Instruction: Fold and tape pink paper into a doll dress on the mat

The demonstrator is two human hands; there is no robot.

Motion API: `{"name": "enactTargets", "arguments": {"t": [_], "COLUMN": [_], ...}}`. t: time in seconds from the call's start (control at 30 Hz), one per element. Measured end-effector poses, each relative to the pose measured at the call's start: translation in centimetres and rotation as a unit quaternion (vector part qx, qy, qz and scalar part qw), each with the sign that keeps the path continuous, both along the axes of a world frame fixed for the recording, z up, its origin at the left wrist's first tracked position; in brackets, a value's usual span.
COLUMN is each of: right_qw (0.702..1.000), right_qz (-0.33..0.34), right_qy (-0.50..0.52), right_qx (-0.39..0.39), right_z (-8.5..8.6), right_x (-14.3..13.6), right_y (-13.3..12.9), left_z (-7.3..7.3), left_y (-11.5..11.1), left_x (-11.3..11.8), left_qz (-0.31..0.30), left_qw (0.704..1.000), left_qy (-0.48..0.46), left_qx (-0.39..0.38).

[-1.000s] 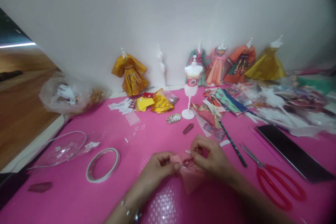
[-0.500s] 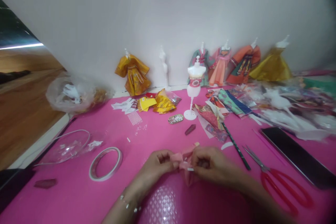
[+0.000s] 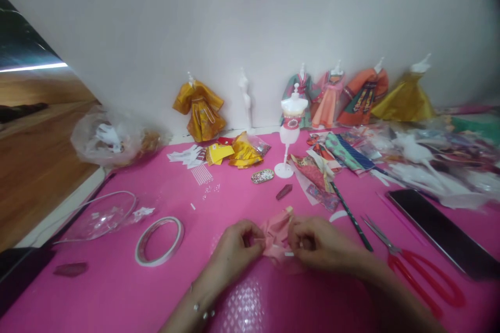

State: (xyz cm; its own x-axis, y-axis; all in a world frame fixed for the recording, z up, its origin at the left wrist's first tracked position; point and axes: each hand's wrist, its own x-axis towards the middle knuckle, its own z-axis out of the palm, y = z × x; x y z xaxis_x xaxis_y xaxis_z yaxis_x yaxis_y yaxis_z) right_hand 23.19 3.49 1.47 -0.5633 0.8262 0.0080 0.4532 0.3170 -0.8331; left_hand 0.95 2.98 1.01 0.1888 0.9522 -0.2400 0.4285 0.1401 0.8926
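Between my two hands is a small piece of pink fabric [image 3: 275, 233], gathered in folds, with a short white strip [image 3: 289, 254] on its lower edge. My left hand [image 3: 239, 243] pinches the fabric's left side between thumb and fingers. On the right side, my right hand [image 3: 318, 242] pinches it near the white strip. Just beyond lies a dark red pointed piece [image 3: 284, 191]. Behind that stands a white mini dress form [image 3: 294, 109] with a pink band round its waist. A glittery oval clip-like piece [image 3: 262, 176] lies to its left.
To the left lies a roll of white tape [image 3: 179, 234]. At right are red-handled scissors [image 3: 425, 276], a dark pencil [image 3: 353, 218] and a black phone [image 3: 441, 234]. Fabric scraps [image 3: 316, 174] and plastic bags [image 3: 449, 166] fill the back right. Dressed doll forms [image 3: 199, 109] line the wall.
The pink fabric was bunched up and is now spread wider between my hands. My hands have moved slightly apart, still pinching it. The view has shifted a little.
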Motion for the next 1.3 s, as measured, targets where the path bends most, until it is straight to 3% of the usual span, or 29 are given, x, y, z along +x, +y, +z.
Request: {"name": "enactTargets", "arguments": {"t": [0.23, 0.4, 0.57, 0.8, 0.97, 1.1, 1.3], "right_qw": [0.992, 0.989, 0.987, 0.986, 0.984, 0.983, 0.983], "right_qz": [-0.043, -0.056, -0.054, -0.051, -0.072, -0.098, -0.124], "right_qy": [0.110, 0.117, 0.118, 0.140, 0.148, 0.130, 0.117], "right_qx": [0.043, 0.073, 0.089, 0.075, 0.074, 0.080, 0.061], "right_z": [0.4, -0.5, -0.8, -0.8, -0.8, -1.3, -1.6], "right_x": [-0.9, -1.7, -2.0, -2.3, -1.7, -1.5, -1.9], "right_y": [0.3, 0.1, 0.0, -0.2, 0.0, 0.1, -0.2], "left_z": [0.8, 1.2, 0.7, 0.0, 0.1, 0.6, 4.0], "left_y": [0.0, -0.4, -1.2, -1.4, -1.4, -1.4, -2.3], "left_x": [-0.1, 0.3, 0.7, 1.2, 0.6, -0.1, -0.4], "left_qz": [0.012, 0.037, -0.010, -0.012, 0.043, 0.081, 0.115], "left_qw": [0.999, 0.986, 0.980, 0.973, 0.949, 0.932, 0.913], "left_qy": [-0.008, -0.065, -0.096, -0.120, -0.037, 0.028, 0.182], "left_qx": [0.039, 0.148, 0.174, 0.198, 0.310, 0.351, 0.346]}}
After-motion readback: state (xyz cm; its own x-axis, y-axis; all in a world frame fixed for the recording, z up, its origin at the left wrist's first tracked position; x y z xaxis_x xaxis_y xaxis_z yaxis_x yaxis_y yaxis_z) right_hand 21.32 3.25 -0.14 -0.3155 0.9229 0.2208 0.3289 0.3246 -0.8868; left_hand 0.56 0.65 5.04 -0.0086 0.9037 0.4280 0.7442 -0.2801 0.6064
